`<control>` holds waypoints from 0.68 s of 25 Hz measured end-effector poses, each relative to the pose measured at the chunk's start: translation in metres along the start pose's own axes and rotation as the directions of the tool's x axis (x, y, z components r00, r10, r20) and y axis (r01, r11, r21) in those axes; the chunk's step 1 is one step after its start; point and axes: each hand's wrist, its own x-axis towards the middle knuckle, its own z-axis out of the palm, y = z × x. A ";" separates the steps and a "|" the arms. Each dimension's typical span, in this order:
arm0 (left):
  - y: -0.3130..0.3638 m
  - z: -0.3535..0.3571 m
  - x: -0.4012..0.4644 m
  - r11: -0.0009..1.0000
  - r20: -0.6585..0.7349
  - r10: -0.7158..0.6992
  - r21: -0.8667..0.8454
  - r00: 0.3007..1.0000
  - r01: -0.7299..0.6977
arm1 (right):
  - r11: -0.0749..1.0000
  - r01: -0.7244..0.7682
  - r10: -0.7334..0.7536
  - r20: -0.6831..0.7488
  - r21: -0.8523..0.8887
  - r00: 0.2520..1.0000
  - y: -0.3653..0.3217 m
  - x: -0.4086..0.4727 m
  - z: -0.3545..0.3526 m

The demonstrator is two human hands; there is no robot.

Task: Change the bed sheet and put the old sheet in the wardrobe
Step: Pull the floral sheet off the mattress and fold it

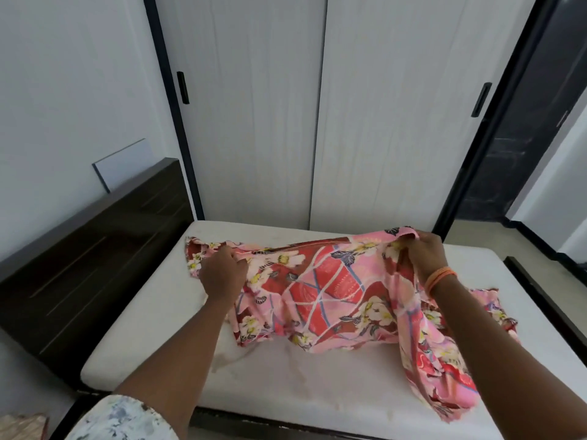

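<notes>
A: We've got the pink floral sheet (327, 287) lifted above the bare mattress (286, 382), one end trailing off the bed's right side.

B: It's thin and limp, so we judge it light but floppy; best taken along the top edge, near the corners.

A: That's where we have it. Our left hand (222, 274) is curled round a bunch of the cloth; our right hand (424, 250), orange band at the wrist, pinches the raised top edge.

B: Both arms reach forward, the right one higher.

A: And the wardrobe (324, 106) stands just behind the bed, its doors closed.
</notes>
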 end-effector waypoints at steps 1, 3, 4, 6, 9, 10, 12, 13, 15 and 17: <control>0.004 0.001 0.014 0.990 0.019 -0.045 -0.133 0.999 0.047 | 0.987 0.018 -0.029 -0.064 -0.162 0.998 -0.003 0.003 0.014; 0.025 0.007 0.032 0.929 0.125 -0.033 -0.361 0.992 0.077 | 0.897 0.163 -0.200 -0.049 -0.410 0.979 -0.011 0.000 0.057; 0.040 0.011 0.037 0.906 0.171 0.039 -0.422 0.984 0.037 | 0.859 0.277 -0.273 0.073 -0.430 0.959 -0.015 -0.005 0.083; 0.072 0.016 0.041 0.856 0.244 0.217 -0.512 0.945 -0.064 | 0.826 0.464 -0.354 0.347 -0.319 0.869 -0.029 -0.017 0.133; 0.097 0.018 0.066 0.810 0.249 0.508 -0.465 0.825 -0.358 | 0.740 0.643 -0.537 0.403 -0.196 0.741 -0.051 -0.003 0.181; 0.098 0.018 0.079 0.795 0.246 0.553 -0.441 0.796 -0.416 | 0.724 0.670 -0.579 0.382 -0.166 0.720 -0.056 0.009 0.188; 0.092 0.021 0.105 0.775 0.249 0.590 -0.440 0.768 -0.454 | 0.683 0.716 -0.619 0.409 -0.141 0.671 -0.062 0.036 0.190; 0.088 0.024 0.116 0.779 0.259 0.589 -0.434 0.765 -0.453 | 0.670 0.729 -0.631 0.409 -0.141 0.659 -0.062 0.052 0.188; 0.075 0.037 0.135 0.810 0.303 0.564 -0.386 0.769 -0.442 | 0.718 0.684 -0.635 0.282 -0.127 0.719 -0.061 0.085 0.184; 0.064 0.058 0.150 0.852 0.314 0.519 -0.268 0.795 -0.450 | 0.834 0.545 -0.539 0.084 -0.090 0.838 -0.066 0.125 0.184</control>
